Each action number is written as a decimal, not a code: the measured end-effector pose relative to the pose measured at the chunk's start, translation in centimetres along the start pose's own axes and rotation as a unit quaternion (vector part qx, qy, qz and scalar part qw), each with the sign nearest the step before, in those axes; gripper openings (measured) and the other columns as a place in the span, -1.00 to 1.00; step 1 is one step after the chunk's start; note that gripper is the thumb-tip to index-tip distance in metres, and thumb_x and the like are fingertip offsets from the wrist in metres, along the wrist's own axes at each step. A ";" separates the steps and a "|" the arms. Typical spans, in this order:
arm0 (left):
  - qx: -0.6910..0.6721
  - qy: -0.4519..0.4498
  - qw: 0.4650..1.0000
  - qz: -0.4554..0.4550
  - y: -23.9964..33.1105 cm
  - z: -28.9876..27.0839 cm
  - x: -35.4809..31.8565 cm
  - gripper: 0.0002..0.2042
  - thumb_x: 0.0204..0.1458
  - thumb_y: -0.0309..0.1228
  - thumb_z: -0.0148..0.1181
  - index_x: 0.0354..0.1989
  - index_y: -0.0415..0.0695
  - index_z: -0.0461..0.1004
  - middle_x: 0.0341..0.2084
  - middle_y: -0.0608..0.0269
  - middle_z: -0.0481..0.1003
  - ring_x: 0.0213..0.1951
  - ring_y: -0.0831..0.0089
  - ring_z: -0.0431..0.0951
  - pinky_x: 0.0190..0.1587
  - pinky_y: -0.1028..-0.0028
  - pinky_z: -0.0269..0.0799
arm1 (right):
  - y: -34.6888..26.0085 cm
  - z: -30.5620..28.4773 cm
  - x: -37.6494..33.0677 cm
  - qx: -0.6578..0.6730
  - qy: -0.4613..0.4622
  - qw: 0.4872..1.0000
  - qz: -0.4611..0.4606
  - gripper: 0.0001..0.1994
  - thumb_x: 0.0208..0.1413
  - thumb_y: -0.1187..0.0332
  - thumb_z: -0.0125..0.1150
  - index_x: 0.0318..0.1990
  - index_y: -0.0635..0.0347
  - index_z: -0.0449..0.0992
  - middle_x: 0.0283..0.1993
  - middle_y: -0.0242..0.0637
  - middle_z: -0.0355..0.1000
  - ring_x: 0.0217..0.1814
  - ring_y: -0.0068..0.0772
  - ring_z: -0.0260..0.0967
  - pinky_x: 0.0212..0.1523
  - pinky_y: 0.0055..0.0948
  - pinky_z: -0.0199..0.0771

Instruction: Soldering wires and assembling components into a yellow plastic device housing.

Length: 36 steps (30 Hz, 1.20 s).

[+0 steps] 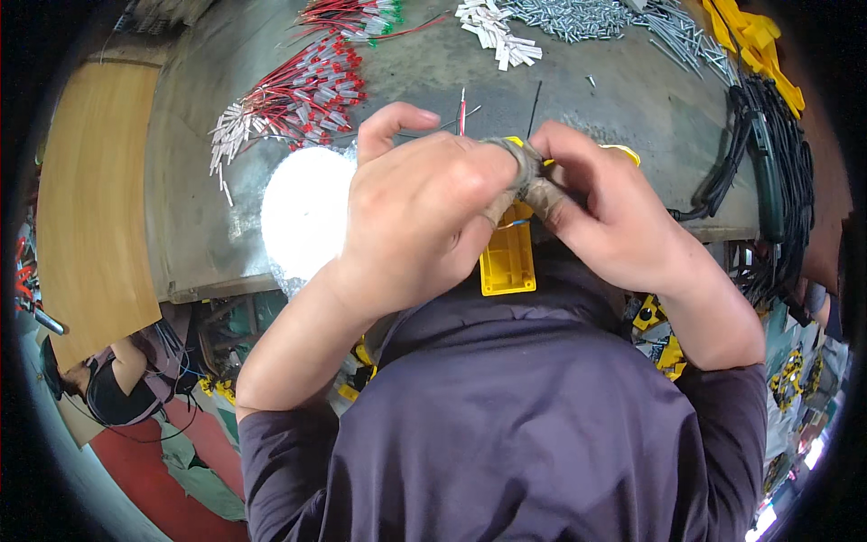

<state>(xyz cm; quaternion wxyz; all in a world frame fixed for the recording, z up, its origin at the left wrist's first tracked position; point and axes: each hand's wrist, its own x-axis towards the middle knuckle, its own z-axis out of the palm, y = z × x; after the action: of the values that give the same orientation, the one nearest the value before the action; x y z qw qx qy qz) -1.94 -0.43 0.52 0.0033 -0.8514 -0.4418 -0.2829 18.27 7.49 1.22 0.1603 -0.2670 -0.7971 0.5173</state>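
Observation:
My left hand and my right hand meet over the near edge of the bench, their fingertips pinched together and some fingers wrapped in tape. What they pinch is hidden by the fingers. Just below them is an open yellow plastic case, with its upper part covered by my hands. A short blue wire shows across it. Beyond my fingers, a red and white wire with a bare tip and a thin black wire stick out.
Red-wired indicator lights lie in bundles at far left. White sleeves, a heap of screws and yellow parts lie along the back. Black cables hang at right. A glaring white round shape is beside my left wrist. Another person is at lower left.

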 end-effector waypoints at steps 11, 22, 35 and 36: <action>-0.312 0.182 0.900 -0.244 1.6 1.7 0.4 -0.50 -0.24 -0.65 0.26 -0.02 -0.23 0.30 -0.26 0.17 0.45 -0.21 0.29 0.46 -0.10 0.37 0.34 | 0.6 -0.7 -0.3 -0.326 0.128 0.929 -0.120 -0.73 -0.11 0.51 0.13 -0.20 0.21 0.30 -0.30 -0.12 0.43 -0.29 0.02 0.42 -0.38 -0.12 0.39; -0.157 0.131 0.950 -0.236 0.2 0.7 4.6 -0.37 -0.07 -0.45 0.22 0.20 -0.29 0.10 -0.23 0.13 0.47 -0.16 0.29 0.47 0.06 0.36 0.30 | 0.7 0.4 -2.6 0.176 0.251 0.952 -0.007 -0.85 0.08 0.62 0.11 -0.19 0.37 0.37 -0.28 -0.32 0.42 -0.23 -0.60 0.43 -0.18 -0.58 0.50; -0.454 0.091 0.814 -0.351 0.7 1.0 5.7 -0.39 -0.07 -0.61 0.20 0.17 -0.37 0.06 -0.31 0.12 0.53 -0.18 0.48 0.50 -0.04 0.49 0.39 | 1.1 1.2 -0.1 0.299 0.220 0.928 0.017 -0.81 0.00 0.71 0.04 -0.29 0.25 0.24 -0.31 -0.39 0.30 -0.22 -0.64 0.32 -0.17 -0.55 0.45; -0.436 0.092 0.827 -0.343 0.7 1.0 5.7 -0.39 -0.07 -0.61 0.20 0.17 -0.38 0.05 -0.31 0.13 0.53 -0.15 0.46 0.50 0.02 0.46 0.36 | 1.0 1.2 -0.1 0.300 0.222 0.928 0.013 -0.81 0.00 0.71 0.03 -0.29 0.25 0.24 -0.31 -0.39 0.30 -0.21 -0.63 0.32 -0.16 -0.55 0.45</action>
<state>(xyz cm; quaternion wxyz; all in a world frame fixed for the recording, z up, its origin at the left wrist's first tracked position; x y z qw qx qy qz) 1.62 3.64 2.63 -0.4244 -0.5280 -0.5338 -0.5061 17.95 6.85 -0.20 0.3994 -0.3248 -0.5451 0.6617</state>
